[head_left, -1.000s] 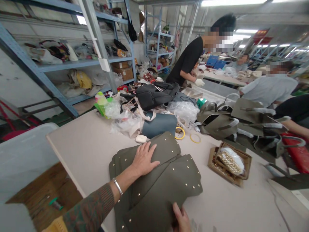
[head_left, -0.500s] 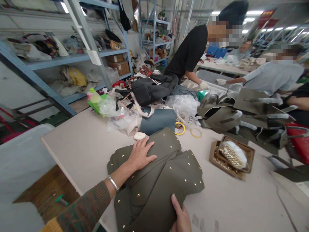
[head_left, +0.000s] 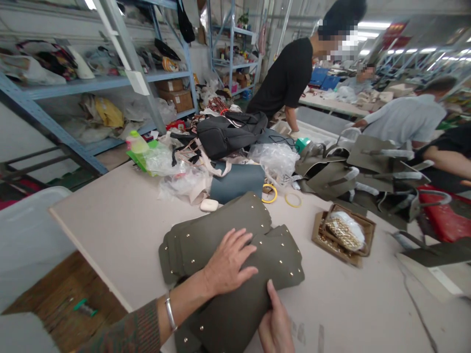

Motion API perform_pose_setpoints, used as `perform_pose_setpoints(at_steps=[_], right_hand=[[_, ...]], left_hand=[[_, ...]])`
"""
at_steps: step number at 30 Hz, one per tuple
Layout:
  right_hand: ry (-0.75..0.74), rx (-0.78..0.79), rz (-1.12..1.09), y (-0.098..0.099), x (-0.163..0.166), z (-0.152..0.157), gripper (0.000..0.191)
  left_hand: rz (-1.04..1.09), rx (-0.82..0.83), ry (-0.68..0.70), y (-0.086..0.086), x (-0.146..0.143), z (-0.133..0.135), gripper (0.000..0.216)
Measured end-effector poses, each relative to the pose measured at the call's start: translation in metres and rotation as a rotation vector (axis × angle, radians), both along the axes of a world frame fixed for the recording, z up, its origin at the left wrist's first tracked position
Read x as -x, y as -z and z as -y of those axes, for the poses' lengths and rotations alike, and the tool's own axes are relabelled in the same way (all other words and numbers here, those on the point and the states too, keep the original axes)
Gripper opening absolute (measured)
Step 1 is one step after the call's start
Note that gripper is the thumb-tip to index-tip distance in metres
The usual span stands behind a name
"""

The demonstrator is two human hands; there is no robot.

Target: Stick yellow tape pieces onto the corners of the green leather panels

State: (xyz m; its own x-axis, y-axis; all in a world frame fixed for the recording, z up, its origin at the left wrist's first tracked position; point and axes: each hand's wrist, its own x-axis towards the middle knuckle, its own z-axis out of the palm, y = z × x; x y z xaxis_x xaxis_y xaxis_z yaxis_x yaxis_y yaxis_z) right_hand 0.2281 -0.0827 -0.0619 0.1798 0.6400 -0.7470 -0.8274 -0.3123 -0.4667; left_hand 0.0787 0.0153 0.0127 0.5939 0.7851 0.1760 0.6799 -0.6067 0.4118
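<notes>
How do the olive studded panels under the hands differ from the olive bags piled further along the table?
The studded panels lie flat and stacked under the left hand and right hand; the olive bags are assembled and untouched. The panels carry rows of metal studs; the bags show wrapped handles. Both are the same olive-green material on one table.

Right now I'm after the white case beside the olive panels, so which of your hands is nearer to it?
Left. The left hand lies flat on the olive panels, just below the white case. The right hand grips their near edge, farther away.
</notes>
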Motion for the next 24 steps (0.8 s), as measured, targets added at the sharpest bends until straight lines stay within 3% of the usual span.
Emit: perform_pose_setpoints(at_steps=[3, 7, 10, 14, 24], right_hand=[[-0.03, -0.011, 0.031, 0.002, 0.002, 0.0, 0.076], [-0.067, 0.019, 0.078, 0.006, 0.007, 0.0, 0.084], [-0.085, 0.001, 0.137, 0.008, 0.009, -0.001, 0.084], [-0.062, 0.005, 0.204, 0.013, 0.011, -0.003, 0.082], [-0.053, 0.007, 0.228, 0.014, 0.014, -0.003, 0.086]], left_hand=[[-0.053, -0.015, -0.028, 0.002, -0.008, -0.008, 0.037], [-0.148, -0.003, -0.212, 0.005, -0.017, -0.046, 0.067], [-0.181, 0.03, -0.188, 0.007, -0.028, -0.067, 0.082], [-0.207, 0.058, -0.138, 0.014, -0.036, -0.077, 0.075], [-0.202, 0.07, -0.115, 0.023, -0.021, -0.092, 0.055]])
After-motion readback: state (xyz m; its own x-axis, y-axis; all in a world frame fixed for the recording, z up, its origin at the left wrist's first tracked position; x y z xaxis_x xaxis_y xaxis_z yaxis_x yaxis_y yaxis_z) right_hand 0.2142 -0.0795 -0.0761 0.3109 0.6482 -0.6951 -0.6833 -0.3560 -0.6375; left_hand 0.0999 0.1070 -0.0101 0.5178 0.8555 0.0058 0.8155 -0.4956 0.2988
